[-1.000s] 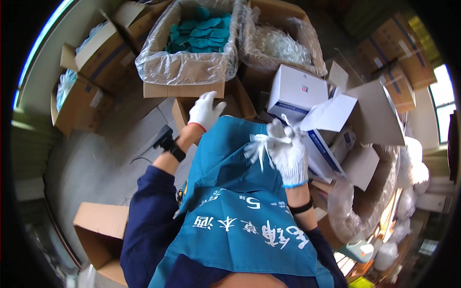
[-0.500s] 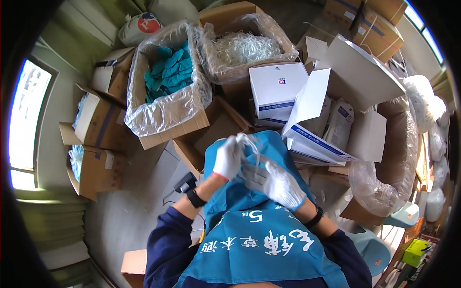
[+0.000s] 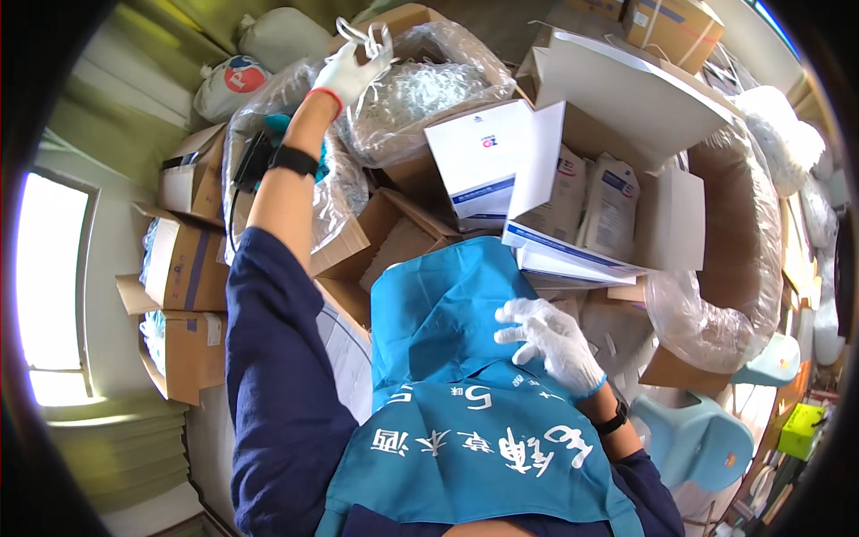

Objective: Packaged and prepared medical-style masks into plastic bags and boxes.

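Observation:
Stretched far forward, my left hand (image 3: 351, 73) in a white knitted glove is closed on thin white straps. Loops of the straps (image 3: 365, 32) stick up past the fingers, and ends dangle below. It is over the near-left rim of a plastic-lined carton (image 3: 380, 152) heaped with white stringy straps (image 3: 438, 92). Beneath my left forearm, a second plastic-lined carton (image 3: 335, 210) holds teal pieces (image 3: 319, 167), mostly hidden by the arm. My right hand (image 3: 553, 347), also gloved in white, hovers above the teal apron (image 3: 438, 304) on my lap, fingers spread and holding nothing.
In front of my lap stands an open brown carton (image 3: 353, 240). Ahead to the right, a white carton (image 3: 667, 219) with raised flaps holds white packages (image 3: 612, 201), beside a closed white box (image 3: 470, 161). Brown cartons (image 3: 192, 268) stack at left; a pale blue stool (image 3: 698, 438) stands at right.
My left hand has gone from above my lap out to the carton of straps, carrying white straps. My right hand has drawn back a little to the right, fingers apart.

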`<act>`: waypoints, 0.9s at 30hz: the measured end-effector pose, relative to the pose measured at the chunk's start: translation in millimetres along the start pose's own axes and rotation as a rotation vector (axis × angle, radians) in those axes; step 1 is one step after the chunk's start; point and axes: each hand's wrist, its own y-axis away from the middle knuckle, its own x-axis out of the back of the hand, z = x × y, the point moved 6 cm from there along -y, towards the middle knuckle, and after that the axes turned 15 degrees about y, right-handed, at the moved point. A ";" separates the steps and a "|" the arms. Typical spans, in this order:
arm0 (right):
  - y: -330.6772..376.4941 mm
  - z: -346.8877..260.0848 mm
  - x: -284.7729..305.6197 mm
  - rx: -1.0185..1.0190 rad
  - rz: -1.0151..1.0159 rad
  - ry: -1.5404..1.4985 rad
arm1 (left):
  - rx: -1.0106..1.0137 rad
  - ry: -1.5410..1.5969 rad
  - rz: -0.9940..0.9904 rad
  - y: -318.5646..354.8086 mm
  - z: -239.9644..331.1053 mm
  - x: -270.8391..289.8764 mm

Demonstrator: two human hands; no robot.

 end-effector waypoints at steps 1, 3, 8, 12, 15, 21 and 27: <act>7.3 -14.6 5.0 0.011 -0.028 0.121 | -0.026 -0.063 0.099 9.0 -5.0 -6.9; 21.4 -58.5 16.4 0.035 0.027 0.338 | -0.029 -0.131 0.172 42.3 -5.4 -23.5; -5.6 -163.4 96.5 0.399 0.450 1.231 | 0.179 0.170 0.039 133.8 -24.6 -86.1; -88.7 -166.4 164.0 0.297 0.605 1.882 | -0.030 0.167 0.057 198.2 -1.8 -121.6; -152.0 -145.0 196.5 0.178 0.459 1.270 | -0.023 0.307 0.029 234.2 4.7 -139.5; -189.8 -129.2 158.8 0.144 0.372 1.147 | 0.065 0.356 -0.120 295.7 9.7 -151.8; -150.7 -151.3 154.7 0.640 0.561 1.450 | 0.152 0.601 -0.065 297.8 -0.5 -134.0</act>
